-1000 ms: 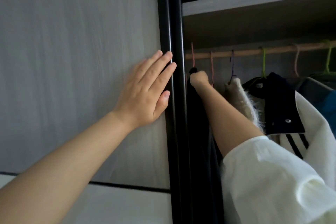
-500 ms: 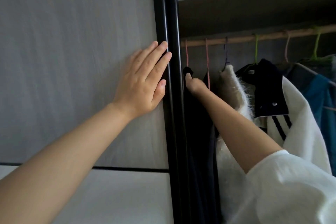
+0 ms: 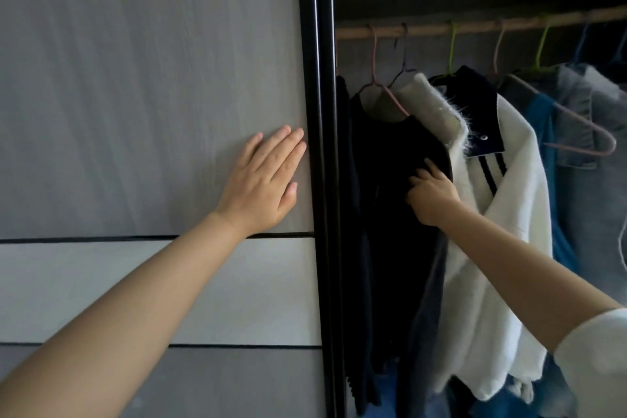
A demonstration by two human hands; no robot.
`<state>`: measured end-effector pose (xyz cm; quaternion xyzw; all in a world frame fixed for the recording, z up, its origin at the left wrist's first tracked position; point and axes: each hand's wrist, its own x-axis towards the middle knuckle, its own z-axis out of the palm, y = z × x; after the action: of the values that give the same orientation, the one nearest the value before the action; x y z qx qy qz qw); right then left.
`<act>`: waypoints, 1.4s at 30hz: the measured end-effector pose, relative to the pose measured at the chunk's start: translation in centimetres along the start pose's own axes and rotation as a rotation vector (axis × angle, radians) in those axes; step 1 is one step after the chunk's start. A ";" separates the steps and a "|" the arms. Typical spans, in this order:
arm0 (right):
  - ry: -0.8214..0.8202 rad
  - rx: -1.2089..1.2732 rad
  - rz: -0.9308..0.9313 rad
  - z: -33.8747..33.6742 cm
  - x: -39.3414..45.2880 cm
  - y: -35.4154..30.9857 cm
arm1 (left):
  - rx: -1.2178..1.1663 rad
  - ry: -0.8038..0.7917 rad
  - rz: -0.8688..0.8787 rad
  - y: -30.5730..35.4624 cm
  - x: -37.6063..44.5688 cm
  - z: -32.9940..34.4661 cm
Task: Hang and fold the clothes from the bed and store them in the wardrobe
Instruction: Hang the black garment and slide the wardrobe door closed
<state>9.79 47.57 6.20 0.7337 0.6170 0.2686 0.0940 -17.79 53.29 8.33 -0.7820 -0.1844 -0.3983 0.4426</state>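
The left hand (image 3: 261, 185) lies flat on the grey sliding wardrobe door (image 3: 142, 85), fingers straight and together, their tips just short of the door's black edge frame (image 3: 320, 146); it holds nothing and seems only to brace or steady the panel. The right hand (image 3: 432, 193) reaches into the open compartment and meets the black garment (image 3: 397, 180) at chest height, fingers curled into the cloth as if pinching or bunching it, though the dark fabric hides how firm the hold is. That garment hangs from a pink wire hanger (image 3: 381, 85) hooked on the wooden rail (image 3: 475, 25), so its long axis runs straight down from the rail, and it sits leftmost in the row, just beside the door frame and touching the fuzzy cream sweater (image 3: 441, 115) to its right. The fingers lie well below the hanger's hook, with the garment's shoulder above and to the left of them. The right hand is the nearer one by far; the left is parted from the clothes by the door frame. Judging from this, the piece is already hung, and what remains is probably to smooth it or nudge it along the rail. The white jacket with black stripes (image 3: 515, 180) presses in behind the right wrist.
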 end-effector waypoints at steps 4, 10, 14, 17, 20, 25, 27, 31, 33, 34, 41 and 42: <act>-0.069 -0.004 -0.046 1.4 -2.2 0.2 | -0.064 -0.013 -0.044 0.5 -1.9 0.0; 0.378 0.811 -0.276 -1.6 -4.8 -3.2 | -0.180 -0.054 -0.073 1.8 -4.0 -0.6; 0.435 1.206 -0.177 -3.6 -6.2 -6.8 | -0.273 -0.086 -0.146 2.2 -6.3 -1.5; 0.428 1.336 -0.029 -4.6 -5.8 -9.4 | -0.295 -0.104 -0.191 1.9 -7.6 -1.9; 0.412 1.566 0.154 -5.3 -4.2 -10.9 | -0.275 -0.132 -0.204 1.2 -7.8 -2.1; 0.335 1.669 0.193 -4.4 -3.1 -12.0 | -0.243 -0.156 -0.164 2.1 -7.4 -2.1; 0.368 1.619 0.174 -3.8 -2.7 -12.0 | -0.243 -0.158 -0.174 3.0 -7.3 -1.8; 0.384 1.587 0.123 -3.6 -2.3 -11.7 | -0.279 -0.170 -0.219 4.6 -6.1 -1.6; 0.392 1.591 0.099 -3.7 -2.4 -11.5 | -0.290 -0.179 -0.242 5.1 -5.3 -1.9; 0.391 1.595 0.081 -3.5 -2.4 -11.3 | -0.319 -0.194 -0.261 5.5 -4.9 -2.0; 0.408 1.570 0.004 -2.4 -1.9 -10.6 | -0.873 -0.389 -0.953 8.9 -2.5 -2.3; 0.411 1.567 -0.006 -2.4 -1.8 -10.4 | -0.901 -0.389 -1.003 8.8 -2.2 -2.6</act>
<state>-0.47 47.66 2.78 0.5209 0.6328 -0.1124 -0.5617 -14.66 46.52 2.55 -0.7668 -0.4159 -0.4450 -0.2026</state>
